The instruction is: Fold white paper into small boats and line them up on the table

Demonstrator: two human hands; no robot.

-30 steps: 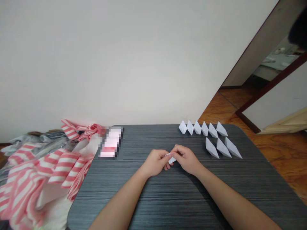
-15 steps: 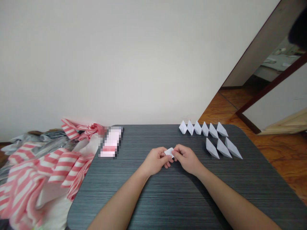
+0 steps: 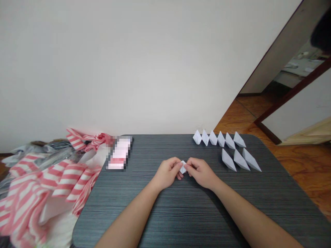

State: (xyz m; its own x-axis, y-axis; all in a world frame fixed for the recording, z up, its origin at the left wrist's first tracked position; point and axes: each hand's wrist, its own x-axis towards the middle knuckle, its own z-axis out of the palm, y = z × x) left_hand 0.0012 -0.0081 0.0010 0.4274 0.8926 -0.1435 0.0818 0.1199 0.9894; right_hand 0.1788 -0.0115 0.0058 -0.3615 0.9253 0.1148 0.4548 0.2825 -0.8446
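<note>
A small folded white paper (image 3: 183,167) is pinched between both hands above the middle of the dark table (image 3: 165,217). My left hand (image 3: 169,173) grips its left side, thumb on top and fingers curled beneath. On its right side my right hand (image 3: 201,171) is closed, with the thumb pressed on the paper. A crease runs down the middle of the diamond-shaped face turned toward me. Parts of the paper are hidden behind the fingers. Off to the right stand several folded white paper boats (image 3: 228,160) in two rows.
A blurred-out flat pinkish object (image 3: 119,153) lies at the table's back left. Beside the table's left edge is a heap of red-and-white striped cloth (image 3: 62,179). A pale wall (image 3: 155,69) rises behind the table, and wooden floor (image 3: 297,162) shows on the right.
The folded paper has been turned between my fingers, so a creased diamond face now shows upright. Both hands stay in nearly the same place; the paper boats have not moved.
</note>
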